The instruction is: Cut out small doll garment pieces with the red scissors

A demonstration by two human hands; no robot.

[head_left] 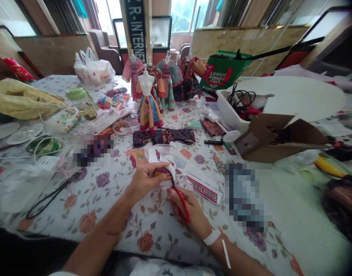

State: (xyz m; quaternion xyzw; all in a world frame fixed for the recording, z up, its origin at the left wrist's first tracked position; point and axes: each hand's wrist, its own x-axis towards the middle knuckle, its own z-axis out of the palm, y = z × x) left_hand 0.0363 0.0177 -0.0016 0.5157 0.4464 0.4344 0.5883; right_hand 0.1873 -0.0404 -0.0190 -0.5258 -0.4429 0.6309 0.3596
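Note:
My left hand (144,180) is closed on a piece of white patterned fabric (167,157), pinching its edge just above the floral tablecloth (107,207). Red-handled scissors (180,199) sit in my right hand (190,211), which is closed round the handles; the blades point up into the fabric by my left fingers. A white strip with a red and dark woven border (204,188) lies to the right of the hands. Beyond the fabric lies a dark patterned cloth piece (164,137).
Small dress forms in colourful costumes (148,103) stand at the table's middle back. An open cardboard box (273,140) and a white tray of cables (236,109) sit to the right. A lidded jar (82,101), plastic bags (92,69) and a charger with cable (46,163) are on the left.

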